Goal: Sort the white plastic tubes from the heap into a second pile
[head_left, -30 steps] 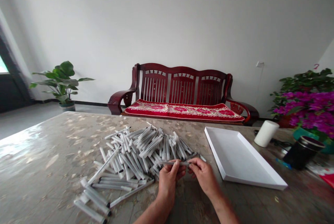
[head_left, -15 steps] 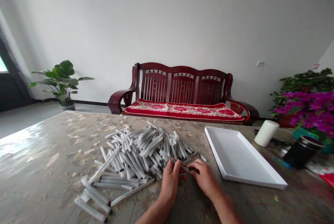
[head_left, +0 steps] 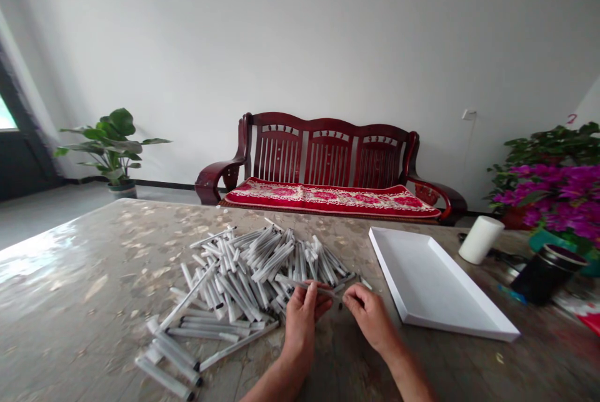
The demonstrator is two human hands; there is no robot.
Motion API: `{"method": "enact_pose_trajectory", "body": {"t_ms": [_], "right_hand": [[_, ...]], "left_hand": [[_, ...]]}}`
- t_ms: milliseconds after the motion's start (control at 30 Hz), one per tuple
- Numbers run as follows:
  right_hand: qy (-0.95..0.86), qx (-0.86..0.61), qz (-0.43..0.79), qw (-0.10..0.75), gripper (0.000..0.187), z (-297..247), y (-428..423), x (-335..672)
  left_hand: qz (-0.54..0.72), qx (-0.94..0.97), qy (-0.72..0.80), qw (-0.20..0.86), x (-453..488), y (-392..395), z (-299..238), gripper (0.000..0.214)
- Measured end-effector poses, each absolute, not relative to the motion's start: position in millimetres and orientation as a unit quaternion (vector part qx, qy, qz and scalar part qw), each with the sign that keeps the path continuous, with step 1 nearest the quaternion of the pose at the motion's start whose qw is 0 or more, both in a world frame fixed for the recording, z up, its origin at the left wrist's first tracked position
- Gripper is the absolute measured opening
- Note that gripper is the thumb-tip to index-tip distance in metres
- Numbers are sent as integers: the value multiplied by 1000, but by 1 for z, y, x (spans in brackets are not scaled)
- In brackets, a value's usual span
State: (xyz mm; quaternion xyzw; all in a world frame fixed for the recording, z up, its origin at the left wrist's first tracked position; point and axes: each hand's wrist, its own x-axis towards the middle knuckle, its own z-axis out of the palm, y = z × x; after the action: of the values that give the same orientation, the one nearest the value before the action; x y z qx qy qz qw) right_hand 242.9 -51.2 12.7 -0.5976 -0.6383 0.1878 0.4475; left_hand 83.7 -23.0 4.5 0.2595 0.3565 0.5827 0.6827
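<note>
Across the fingers of my left hand (head_left: 304, 314) lies a slim, pale, translucent pen-like tube (head_left: 290, 281), pinched under the thumb, its right end pointing at my other hand. My right hand (head_left: 370, 317) is closed, thumb and fingertips together close to that end; whether they touch it or hold something small is not clear. A tiny dark piece (head_left: 340, 306) shows just below the tube's end. Left of and beyond my hands spreads a loose pile of similar tubes (head_left: 244, 283), many with black ends.
A shallow white tray (head_left: 440, 283) is to the right on the patterned table (head_left: 94, 302). Past it stand a white cylinder (head_left: 480, 239), a black cup (head_left: 546, 274) and purple flowers (head_left: 562, 195). A wooden bench (head_left: 328, 152) stands behind the table.
My right hand has drawn slightly right, away from the tube's end. My left hand has shifted a little left with the tube still in it.
</note>
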Motion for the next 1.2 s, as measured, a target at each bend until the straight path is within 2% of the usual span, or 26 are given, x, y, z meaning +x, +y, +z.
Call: {"method": "enact_pose_trajectory", "body": {"t_ms": [133,233,367,467,667,767,933,1033,1200], "right_hand": [[-580,-625,95,514,28,18,-53,268],[-509,-659,-23,554,31,22,-58,284],[-491,-691,-164,505,30,23,-62,291],[-538,-700,-172,437,28,19,-62,288],[-645,-687,-92,322,17,15,-65,274],[-667,-678,-23,308,16,18,-67,265],[-563,-647,209,470,43,22,-62,248],[-487,-613,335,524,50,20,-58,236],[-456,-578,368,568,47,12,-53,222]], "left_hand": [[642,241,370,627,74,-17,10,52],[656,281,375,592,69,-18,12,49],[583,410,382,589,75,-28,13,52],[528,495,407,558,81,-34,10,52],[457,583,420,525,83,-35,-2,44],[439,605,426,510,82,-34,-5,34],[450,624,414,487,82,-38,-4,20],[456,631,407,477,82,-41,-3,15],[433,653,422,456,80,-43,2,19]]}}
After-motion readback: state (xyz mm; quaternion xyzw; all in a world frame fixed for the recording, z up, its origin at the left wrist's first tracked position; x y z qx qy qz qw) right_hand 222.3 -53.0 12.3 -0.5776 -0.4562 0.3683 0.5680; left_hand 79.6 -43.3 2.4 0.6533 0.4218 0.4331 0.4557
